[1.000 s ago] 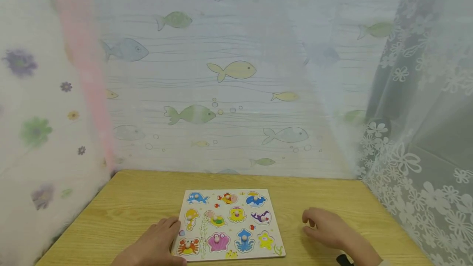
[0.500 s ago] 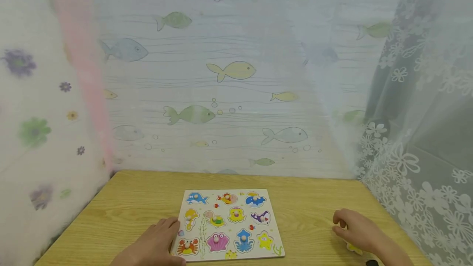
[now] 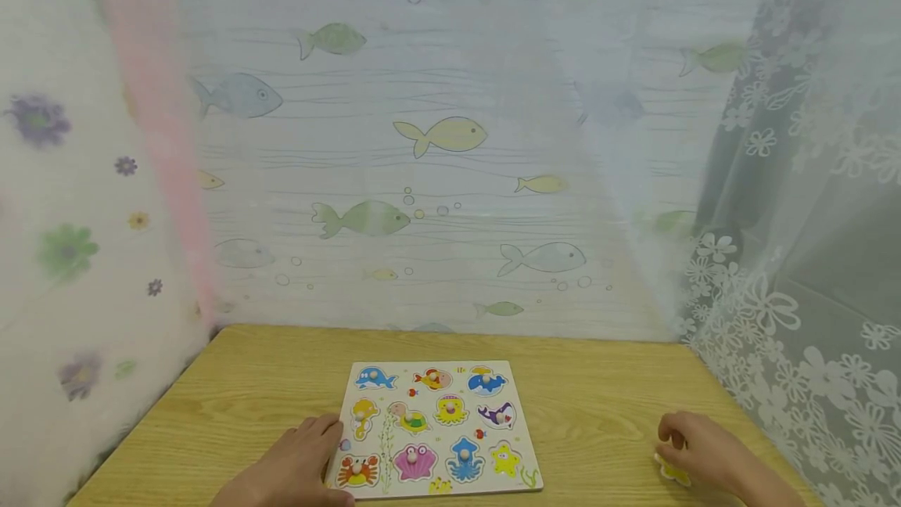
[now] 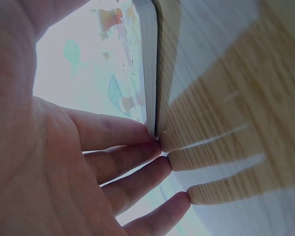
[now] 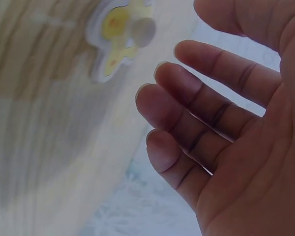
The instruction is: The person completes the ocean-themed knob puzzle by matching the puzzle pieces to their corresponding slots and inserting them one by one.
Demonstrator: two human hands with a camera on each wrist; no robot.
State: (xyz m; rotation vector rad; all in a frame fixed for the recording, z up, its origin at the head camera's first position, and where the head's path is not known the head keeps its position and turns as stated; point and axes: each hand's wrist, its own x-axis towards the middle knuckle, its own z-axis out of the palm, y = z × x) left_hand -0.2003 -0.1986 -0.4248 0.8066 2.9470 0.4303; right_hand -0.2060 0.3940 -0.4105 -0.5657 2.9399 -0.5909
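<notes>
A wooden peg puzzle board with sea-animal pieces lies flat on the table. My left hand rests at its left side, with fingertips touching the table and the board's edge in the left wrist view. The thumb lies by the near left corner. At the right, my right hand hovers over a loose yellow starfish piece, partly hidden beneath it. In the right wrist view this piece has a round knob. My right fingers are loosely bent and apart from it.
The board's yellow starfish spot carries no knob, unlike the pieces around it. The wooden table extends around the board. Fish-print curtain hangs behind, and white lacy fabric falls along the right side.
My right hand has moved right, away from the board, to the loose starfish piece, which has come into view under it. The left hand and board have stayed put.
</notes>
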